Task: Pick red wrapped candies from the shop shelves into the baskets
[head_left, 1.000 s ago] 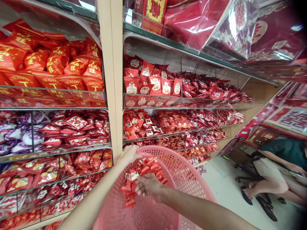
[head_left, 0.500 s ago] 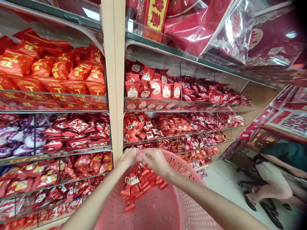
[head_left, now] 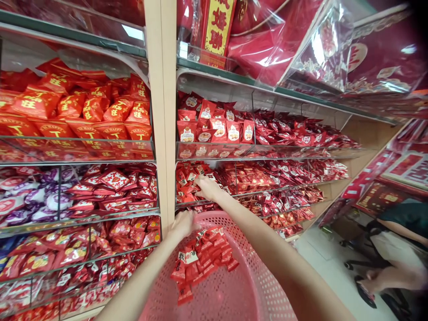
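Note:
A pink perforated basket [head_left: 219, 296] is below me, with a pile of small red packets [head_left: 203, 254] inside at its far side. My left hand [head_left: 183, 224] is closed around the basket's far-left rim. Above the basket, my right hand [head_left: 206, 187] reaches into a shelf bin among red packets with black-and-white labels [head_left: 187, 176]. Its fingers are bent at the packets; whether a packet is between them is too small to tell.
A wooden post [head_left: 163, 111] divides the shelves. Orange-red bags [head_left: 36, 102] and purple-white packets [head_left: 56, 200] fill the left side. Clear shelf fronts edge each level. At the lower right, a seated person's leg [head_left: 391, 278] shows beside chair wheels.
My right hand has moved from above the basket's far rim up and forward into the shelf bin. The packets in the basket are now in fuller view. My left hand stays at the rim.

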Demonstrator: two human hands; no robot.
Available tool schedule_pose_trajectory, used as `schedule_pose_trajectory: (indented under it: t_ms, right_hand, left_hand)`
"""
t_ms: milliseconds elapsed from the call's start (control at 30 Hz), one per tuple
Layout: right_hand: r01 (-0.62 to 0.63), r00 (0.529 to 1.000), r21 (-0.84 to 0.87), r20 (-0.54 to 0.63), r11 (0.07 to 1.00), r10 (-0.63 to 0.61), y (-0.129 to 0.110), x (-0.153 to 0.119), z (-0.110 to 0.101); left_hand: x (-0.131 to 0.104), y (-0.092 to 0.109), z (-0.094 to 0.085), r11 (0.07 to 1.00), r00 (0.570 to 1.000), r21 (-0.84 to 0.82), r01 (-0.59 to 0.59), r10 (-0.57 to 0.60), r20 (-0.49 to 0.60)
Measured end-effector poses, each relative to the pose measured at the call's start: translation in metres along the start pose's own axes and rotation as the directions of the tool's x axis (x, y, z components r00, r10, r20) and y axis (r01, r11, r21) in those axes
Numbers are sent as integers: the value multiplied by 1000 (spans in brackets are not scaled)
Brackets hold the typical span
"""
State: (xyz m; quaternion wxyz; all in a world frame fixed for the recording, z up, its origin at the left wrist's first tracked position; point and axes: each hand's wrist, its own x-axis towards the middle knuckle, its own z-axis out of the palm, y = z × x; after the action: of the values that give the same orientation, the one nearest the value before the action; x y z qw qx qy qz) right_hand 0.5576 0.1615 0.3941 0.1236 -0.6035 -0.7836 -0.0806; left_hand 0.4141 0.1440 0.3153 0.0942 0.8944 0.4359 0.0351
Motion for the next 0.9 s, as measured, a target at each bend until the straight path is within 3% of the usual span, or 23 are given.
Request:
schedule_pose_trajectory:
  t_ms: [133,233,400,500,633,767,900]
  right_hand:
    - [8,998,72,-60,997,-4,0,-1,-5]
    - [-16,983,331,-166,943,74,-1,-7,-14]
    - [67,948,802,-237,594,214,-4,-34,-29]
    - [49,934,908,-189,415,304,-8,-62,-38]
    - [-12,952,952,-83,307,296,-9,-96,-42]
    - [-91,969,957,20,277,246,-7,-111,-28]
    - [-194,974,921,139,339,178,-8,-112,4]
  left_hand:
    - [-1,0,-1,1000,1000,-21,11,-11,8]
    - [-1,0,0,999,1000,-25,20,-20,5]
    - [0,-2,3,1000,1000,-14,18,-18,5]
    - [1,-3,5,1000,1000,-3,9,-9,3]
    - [2,-2,5,1000,1000,14,14,-14,-3]
    - [1,1,4,999,999,23,32,-32,9]
    - [-1,3,3,1000,1000,13,22,-22,-11]
